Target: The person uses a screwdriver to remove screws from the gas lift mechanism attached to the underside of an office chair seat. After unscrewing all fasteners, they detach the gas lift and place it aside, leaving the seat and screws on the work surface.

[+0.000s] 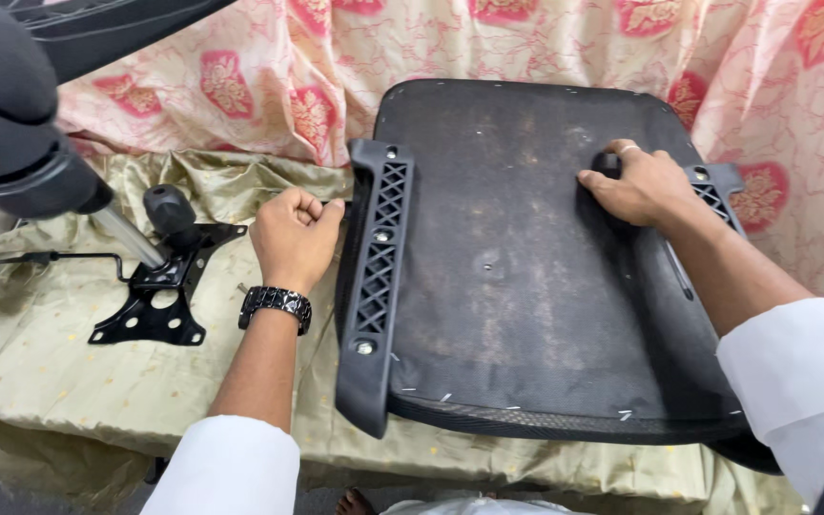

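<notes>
Closest to the camera are two white sleeves, one on each arm. A big black chair seat [526, 286] lies upside down on a table covered with a shiny gold cloth [50, 362]. The near edge of the seat hangs a little over the table edge. Its flat bottom is dusty and scratched.

The left hand [295, 236] has a black watch [276, 305] on the wrist. The hand is curled into a fist, and it presses against the black arm bracket [379, 277] on the left side of the seat. I cannot tell if it holds anything inside.

The right hand [643, 183] sits on the far right part of the seat. Its fingers are bent around a dark part there, gripping it.

Left of the left hand, a black metal plate [159, 300] with a knob and a thin lever lies on the cloth. A silver pole rises from it to a big black part [7, 105].

Behind it all hangs a pink flowered cloth [269, 76].
</notes>
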